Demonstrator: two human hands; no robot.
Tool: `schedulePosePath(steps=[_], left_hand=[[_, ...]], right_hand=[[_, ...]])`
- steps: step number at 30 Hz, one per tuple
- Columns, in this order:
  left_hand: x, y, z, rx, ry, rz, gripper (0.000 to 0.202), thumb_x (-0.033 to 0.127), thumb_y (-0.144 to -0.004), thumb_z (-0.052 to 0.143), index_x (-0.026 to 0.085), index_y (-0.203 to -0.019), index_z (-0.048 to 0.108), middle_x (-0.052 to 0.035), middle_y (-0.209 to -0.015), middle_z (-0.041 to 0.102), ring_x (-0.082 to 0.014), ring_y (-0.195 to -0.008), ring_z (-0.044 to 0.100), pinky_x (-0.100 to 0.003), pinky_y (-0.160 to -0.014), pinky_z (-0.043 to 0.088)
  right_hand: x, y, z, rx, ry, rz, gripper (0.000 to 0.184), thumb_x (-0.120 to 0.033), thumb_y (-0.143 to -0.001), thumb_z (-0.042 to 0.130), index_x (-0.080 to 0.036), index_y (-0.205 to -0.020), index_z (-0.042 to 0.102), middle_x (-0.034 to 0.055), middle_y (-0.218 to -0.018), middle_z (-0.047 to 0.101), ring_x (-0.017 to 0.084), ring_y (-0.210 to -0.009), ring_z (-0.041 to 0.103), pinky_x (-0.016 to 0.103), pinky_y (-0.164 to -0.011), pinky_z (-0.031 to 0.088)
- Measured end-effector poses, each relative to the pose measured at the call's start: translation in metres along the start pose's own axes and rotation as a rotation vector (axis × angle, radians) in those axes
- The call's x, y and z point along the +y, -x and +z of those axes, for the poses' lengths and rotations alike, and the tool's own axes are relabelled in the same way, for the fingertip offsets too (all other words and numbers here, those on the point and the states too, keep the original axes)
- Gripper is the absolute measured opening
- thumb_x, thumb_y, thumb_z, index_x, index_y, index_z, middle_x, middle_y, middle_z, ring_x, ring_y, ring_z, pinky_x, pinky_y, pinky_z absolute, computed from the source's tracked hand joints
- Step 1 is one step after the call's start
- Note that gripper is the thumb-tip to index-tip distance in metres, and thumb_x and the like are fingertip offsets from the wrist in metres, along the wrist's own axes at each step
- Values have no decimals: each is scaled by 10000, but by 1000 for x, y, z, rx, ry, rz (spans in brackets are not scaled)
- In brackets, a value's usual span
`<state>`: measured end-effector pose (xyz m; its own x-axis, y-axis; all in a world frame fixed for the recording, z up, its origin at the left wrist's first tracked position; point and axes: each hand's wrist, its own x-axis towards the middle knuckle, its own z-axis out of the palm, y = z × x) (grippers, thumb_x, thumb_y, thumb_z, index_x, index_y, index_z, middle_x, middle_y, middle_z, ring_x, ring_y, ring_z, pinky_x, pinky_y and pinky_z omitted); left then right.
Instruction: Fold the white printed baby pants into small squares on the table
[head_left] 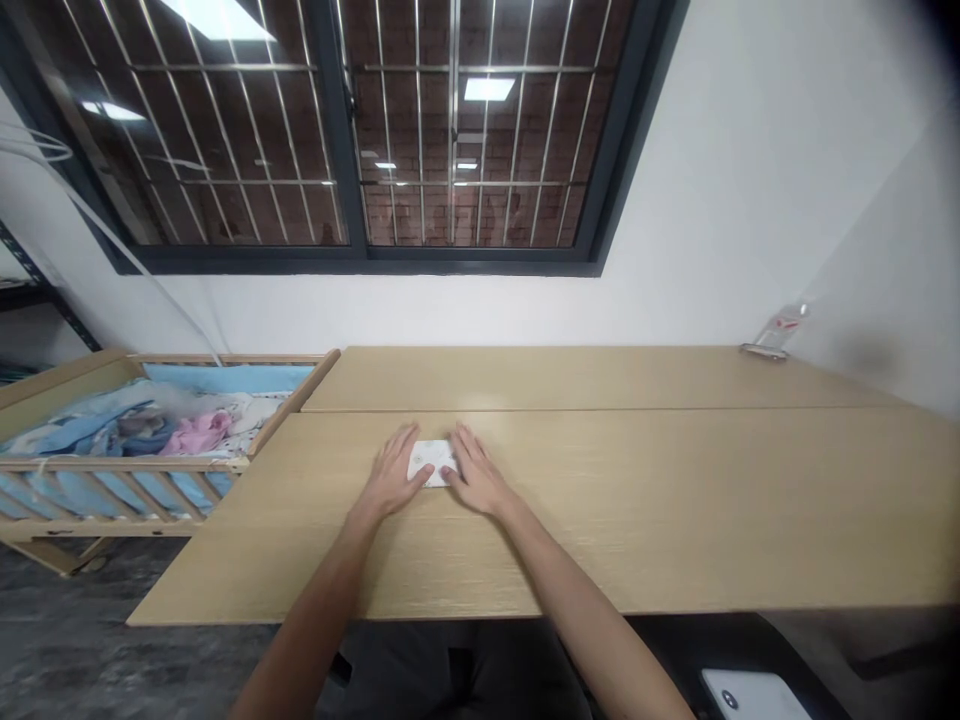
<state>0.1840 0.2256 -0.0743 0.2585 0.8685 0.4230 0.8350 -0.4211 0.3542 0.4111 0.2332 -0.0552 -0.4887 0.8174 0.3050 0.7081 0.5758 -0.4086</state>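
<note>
A small white paper card (431, 462) with faint markings lies flat on the light wooden table (637, 530), near the seam between its two boards. My left hand (391, 473) presses on the card's left side, and my right hand (476, 470) presses on its right side. Fingers of both hands rest on its edges and hide part of it.
A wooden crib (127, 440) with blue and pink bedding stands to the left of the table. A clear plastic stand (772, 332) sits at the far right corner. A white phone (754, 695) lies on a dark surface below the table's front edge.
</note>
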Motion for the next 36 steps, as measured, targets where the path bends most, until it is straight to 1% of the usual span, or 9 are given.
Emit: schedulePosePath(steps=[4,9,12,15,19,24,28,32,36], left_hand=[[-2,1,-13,-26,78,63,647,656,-932,499,213,-1402,537,-122,-1464,578,-273,-1368,508,-451,-1161,361],[5,6,-10,-87,76,63,770,672,-769,712,239,-1387,556,-111,-1461,588,-315,-1390,485,-466,-1167,325],[6,5,-7,-100,84,48,705,489,-771,750,244,-1397,538,-103,-1483,572,-305,-1396,482,-467,-1170,305],[6,1,-7,-72,102,22,534,245,-815,642,242,-1344,568,-92,-1426,621,-263,-1349,533,-451,-1161,312],[9,-3,-8,-2,151,2,379,163,-850,543,261,-1205,632,-67,-1341,673,-236,-1302,562,-435,-1160,317],[15,-4,-13,132,262,-78,226,282,-934,508,247,-1116,637,-91,-1224,694,-259,-1231,588,-435,-1100,395],[18,-6,-11,164,418,-152,321,389,-965,478,215,-1232,522,-95,-1121,709,-222,-1043,678,-355,-900,526],[20,-4,-9,22,574,-166,439,373,-956,468,207,-1349,360,-38,-917,744,-180,-771,722,-278,-653,534],[24,1,-11,-154,619,-151,398,328,-887,561,219,-1250,442,12,-762,729,-172,-644,698,-249,-559,482]], right_hand=[[-3,5,-13,64,10,-147,681,-509,-962,546,-155,-1530,421,176,-1658,298,307,-1552,212,510,-1238,199],[1,6,-13,-20,-29,-149,700,-381,-832,678,-172,-1473,488,182,-1515,510,327,-1435,418,526,-1188,279],[8,3,-8,-8,-61,-110,702,-216,-779,624,-175,-1467,489,168,-1493,538,310,-1417,450,512,-1184,303],[16,-2,0,55,-117,-97,663,-127,-766,554,-170,-1427,522,153,-1452,575,277,-1377,499,472,-1172,351],[25,-6,7,131,-193,-101,567,-93,-779,519,-169,-1336,593,159,-1450,561,256,-1355,520,436,-1153,397],[23,-9,4,243,-422,55,455,-214,-854,556,-203,-1309,538,106,-1197,688,240,-1080,662,412,-973,528],[16,-14,-2,397,-734,236,572,-414,-856,655,-219,-1332,406,48,-965,707,215,-855,693,354,-778,569],[15,-16,-5,446,-948,416,694,-508,-743,776,-232,-1255,399,10,-875,691,203,-727,686,314,-640,555],[22,-15,0,407,-910,524,708,-568,-647,832,-229,-1137,451,34,-902,704,209,-709,683,302,-572,534]])
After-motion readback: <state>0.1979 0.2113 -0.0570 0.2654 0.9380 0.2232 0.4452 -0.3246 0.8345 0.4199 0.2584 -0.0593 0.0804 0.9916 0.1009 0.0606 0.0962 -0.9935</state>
